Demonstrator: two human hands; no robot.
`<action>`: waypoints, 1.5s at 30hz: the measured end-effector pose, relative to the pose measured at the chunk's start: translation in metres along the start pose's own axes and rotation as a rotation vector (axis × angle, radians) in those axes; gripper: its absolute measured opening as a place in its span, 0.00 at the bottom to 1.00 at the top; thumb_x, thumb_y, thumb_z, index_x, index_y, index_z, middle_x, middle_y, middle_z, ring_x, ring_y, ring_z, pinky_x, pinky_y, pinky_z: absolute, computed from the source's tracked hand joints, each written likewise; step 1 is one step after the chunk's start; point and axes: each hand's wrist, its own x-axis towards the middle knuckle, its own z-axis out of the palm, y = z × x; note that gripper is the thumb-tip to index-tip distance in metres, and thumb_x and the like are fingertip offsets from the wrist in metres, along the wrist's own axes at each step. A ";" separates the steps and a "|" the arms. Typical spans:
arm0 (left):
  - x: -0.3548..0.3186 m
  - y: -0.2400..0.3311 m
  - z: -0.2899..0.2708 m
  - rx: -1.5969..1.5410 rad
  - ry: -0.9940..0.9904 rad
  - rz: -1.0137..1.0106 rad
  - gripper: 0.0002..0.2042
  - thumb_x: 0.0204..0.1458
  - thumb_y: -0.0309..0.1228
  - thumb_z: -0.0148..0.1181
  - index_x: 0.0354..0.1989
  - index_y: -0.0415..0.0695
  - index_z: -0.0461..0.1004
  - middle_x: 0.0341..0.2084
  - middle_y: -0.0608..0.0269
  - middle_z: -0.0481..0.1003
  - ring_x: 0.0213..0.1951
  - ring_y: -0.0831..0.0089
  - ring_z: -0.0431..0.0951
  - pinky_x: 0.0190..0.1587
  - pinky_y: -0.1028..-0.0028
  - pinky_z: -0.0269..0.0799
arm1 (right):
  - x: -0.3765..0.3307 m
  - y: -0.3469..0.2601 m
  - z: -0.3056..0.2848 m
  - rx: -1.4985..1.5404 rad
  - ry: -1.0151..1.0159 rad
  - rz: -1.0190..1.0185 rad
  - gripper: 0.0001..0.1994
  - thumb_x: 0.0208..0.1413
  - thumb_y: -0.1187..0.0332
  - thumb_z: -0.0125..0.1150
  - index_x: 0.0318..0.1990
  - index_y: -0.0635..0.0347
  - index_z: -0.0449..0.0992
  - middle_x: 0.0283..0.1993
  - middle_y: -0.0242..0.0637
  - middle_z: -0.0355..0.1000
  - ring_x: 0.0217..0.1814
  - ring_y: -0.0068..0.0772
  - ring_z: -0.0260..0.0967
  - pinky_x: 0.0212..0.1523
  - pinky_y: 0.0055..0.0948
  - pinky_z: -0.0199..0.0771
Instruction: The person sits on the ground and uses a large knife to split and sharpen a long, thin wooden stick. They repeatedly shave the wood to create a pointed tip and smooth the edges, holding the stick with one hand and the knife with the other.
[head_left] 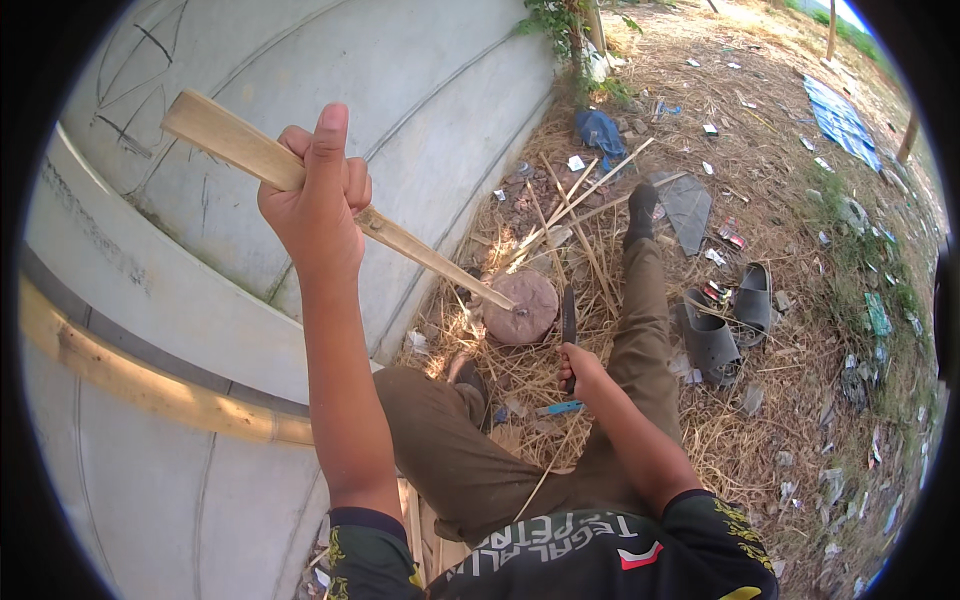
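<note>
My left hand (318, 190) is raised at the upper left, closed around a long split bamboo strip (430, 262) with the thumb pointing up. The strip slants down to the right, and its lower end meets the top of a round reddish-brown block (524, 308) on the ground. Low beside that block, my right hand (582, 370) grips the handle of a knife (569, 318), its dark blade pointing away from me. The blade stands apart from the bamboo strip. A blue-handled tool (558, 408) lies just below my right hand; its kind is unclear.
Several thin bamboo strips (590, 195) lie beyond the block. A concrete panel wall (420, 120) and a bamboo pole (150, 372) flank my left. To the right are grey clogs (712, 345), a blue tarp (840, 122) and scattered litter on straw; a blue plastic bag (600, 134) lies farther off.
</note>
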 end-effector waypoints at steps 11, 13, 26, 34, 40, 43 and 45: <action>0.036 -0.020 0.031 -0.027 -0.061 -0.042 0.34 0.56 0.73 0.40 0.21 0.51 0.50 0.13 0.76 0.43 0.14 0.81 0.42 0.19 0.75 0.38 | -0.160 -0.166 0.110 0.475 -0.191 -1.540 0.13 0.66 0.66 0.53 0.28 0.56 0.61 0.20 0.27 0.58 0.18 0.20 0.57 0.20 0.25 0.60; 0.042 -0.023 0.046 -0.035 -0.088 -0.031 0.34 0.56 0.73 0.41 0.21 0.51 0.50 0.12 0.76 0.43 0.14 0.81 0.43 0.19 0.75 0.38 | -0.071 -0.092 0.103 0.435 -0.041 -1.554 0.12 0.66 0.68 0.51 0.29 0.56 0.61 0.20 0.29 0.57 0.18 0.23 0.55 0.22 0.30 0.63; 0.053 -0.032 0.022 -0.068 -0.077 -0.066 0.33 0.57 0.71 0.41 0.24 0.50 0.52 0.14 0.75 0.44 0.15 0.81 0.42 0.20 0.76 0.40 | -0.048 -0.101 0.079 -0.743 -0.219 0.012 0.15 0.61 0.60 0.57 0.26 0.56 0.65 0.17 0.23 0.56 0.12 0.16 0.48 0.09 0.24 0.45; 0.052 -0.046 0.038 -0.061 -0.048 -0.024 0.31 0.60 0.68 0.39 0.25 0.49 0.52 0.14 0.74 0.45 0.16 0.80 0.41 0.21 0.76 0.41 | -0.112 -0.148 0.056 -0.534 -0.330 0.006 0.20 0.66 0.51 0.56 0.27 0.49 0.60 0.17 0.17 0.50 0.12 0.10 0.43 0.09 0.17 0.39; 0.060 -0.042 0.045 -0.034 0.020 0.030 0.29 0.62 0.61 0.49 0.16 0.55 0.54 0.08 0.77 0.49 0.09 0.84 0.48 0.10 0.79 0.40 | -0.219 -0.242 0.113 0.048 -0.224 -1.539 0.18 0.64 0.53 0.55 0.27 0.54 0.63 0.19 0.27 0.56 0.18 0.18 0.52 0.19 0.26 0.53; 0.059 -0.050 0.044 0.005 0.117 0.011 0.29 0.63 0.60 0.49 0.16 0.55 0.55 0.09 0.77 0.49 0.08 0.83 0.49 0.11 0.78 0.41 | -0.111 -0.147 0.119 0.468 -0.398 -1.543 0.18 0.66 0.52 0.47 0.28 0.54 0.63 0.18 0.33 0.57 0.17 0.28 0.53 0.22 0.28 0.55; 0.065 -0.054 0.049 -0.054 0.084 0.001 0.29 0.62 0.61 0.49 0.16 0.55 0.55 0.09 0.77 0.50 0.08 0.83 0.49 0.11 0.78 0.42 | -0.031 -0.056 0.073 -0.378 -0.248 -0.600 0.23 0.64 0.50 0.54 0.27 0.64 0.69 0.19 0.34 0.64 0.17 0.33 0.61 0.19 0.33 0.62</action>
